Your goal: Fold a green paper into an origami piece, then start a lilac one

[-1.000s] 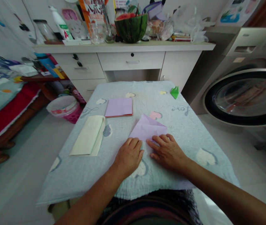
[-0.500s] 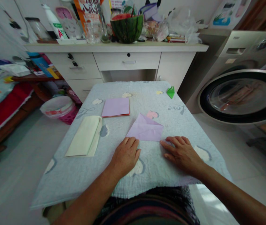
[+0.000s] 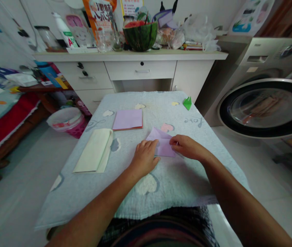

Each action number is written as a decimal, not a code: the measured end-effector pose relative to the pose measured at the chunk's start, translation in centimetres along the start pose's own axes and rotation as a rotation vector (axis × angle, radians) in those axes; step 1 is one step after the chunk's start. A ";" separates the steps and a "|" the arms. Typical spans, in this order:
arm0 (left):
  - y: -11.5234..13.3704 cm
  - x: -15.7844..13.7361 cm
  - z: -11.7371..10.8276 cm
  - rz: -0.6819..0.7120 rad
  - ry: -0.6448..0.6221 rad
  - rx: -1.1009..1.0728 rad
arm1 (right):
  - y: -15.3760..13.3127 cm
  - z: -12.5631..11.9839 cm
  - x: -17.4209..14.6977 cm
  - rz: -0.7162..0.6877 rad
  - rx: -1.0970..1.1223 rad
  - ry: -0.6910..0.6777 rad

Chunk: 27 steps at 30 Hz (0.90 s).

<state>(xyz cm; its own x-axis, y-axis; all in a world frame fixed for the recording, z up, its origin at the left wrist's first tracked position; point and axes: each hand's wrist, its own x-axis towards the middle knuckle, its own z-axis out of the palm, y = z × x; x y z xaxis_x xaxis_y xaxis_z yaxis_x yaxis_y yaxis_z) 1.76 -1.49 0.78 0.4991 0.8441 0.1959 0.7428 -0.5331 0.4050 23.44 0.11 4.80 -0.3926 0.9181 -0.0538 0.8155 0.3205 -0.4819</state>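
A folded sheet of purple origami paper [image 3: 164, 146] lies on the cloth-covered table in front of me, its point facing away. My left hand [image 3: 146, 156] rests flat over the paper's left side, fingers stretched out, hiding that part. At the right edge, my right hand [image 3: 184, 145] has thumb and fingers pinched on the paper. Beyond my left hand sits a squared stack of origami paper [image 3: 127, 119], purple on top with red showing beneath. A small green folded paper piece [image 3: 187, 103] stands at the table's far right corner.
To the left lies a folded pale-green paper [image 3: 94, 151] on the patterned tablecloth [image 3: 84, 202]. Behind the table, a white counter [image 3: 141, 56] carries a cut watermelon [image 3: 140, 36] and bottles. A washing machine [image 3: 261, 65] with its door open stands right; a pink bin [image 3: 68, 121] stands left.
My left hand has slid up and right onto the purple paper. The right hand has moved from flat beside the near corner to pinching the paper's right edge.
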 end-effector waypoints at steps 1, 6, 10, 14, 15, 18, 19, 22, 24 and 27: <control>-0.2 0.3 0.2 -0.011 -0.001 -0.031 | 0.0 0.1 0.3 0.006 0.046 -0.008; -0.8 0.8 0.6 -0.027 0.000 -0.267 | 1.2 1.5 1.1 0.012 0.504 0.124; -1.4 0.7 0.1 -0.095 0.028 -0.556 | 1.8 2.1 1.2 -0.029 0.639 0.475; -1.8 0.7 -0.5 -0.228 0.067 -0.974 | 2.2 2.2 1.2 -0.031 0.526 0.688; -1.8 0.7 -0.6 -0.259 0.074 -1.071 | 2.4 2.3 1.2 0.001 0.554 0.702; -1.9 0.7 -1.1 -0.328 0.114 -1.306 | 2.8 3.1 1.5 0.065 0.775 0.623; -1.8 0.7 -1.2 -0.343 0.134 -1.366 | 2.9 3.5 1.6 0.056 0.859 0.573; -1.7 0.7 -1.7 -0.365 0.181 -1.499 | 2.5 4.2 1.8 0.001 1.057 0.402; -1.7 0.6 -1.9 -0.383 0.180 -1.562 | 1.9 4.5 1.9 -0.029 1.153 0.301; -1.6 0.5 -2.1 -0.392 0.119 -1.633 | 1.2 4.5 2.1 -0.057 1.260 0.209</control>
<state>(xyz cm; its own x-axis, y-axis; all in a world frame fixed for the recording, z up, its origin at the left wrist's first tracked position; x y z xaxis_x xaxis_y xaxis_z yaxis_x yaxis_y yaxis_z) -0.16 -0.10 2.08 0.3188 0.9421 -0.1036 -0.4406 0.2440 0.8639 21.63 1.39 0.18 -0.2457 0.9663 0.0771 -0.2104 0.0244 -0.9773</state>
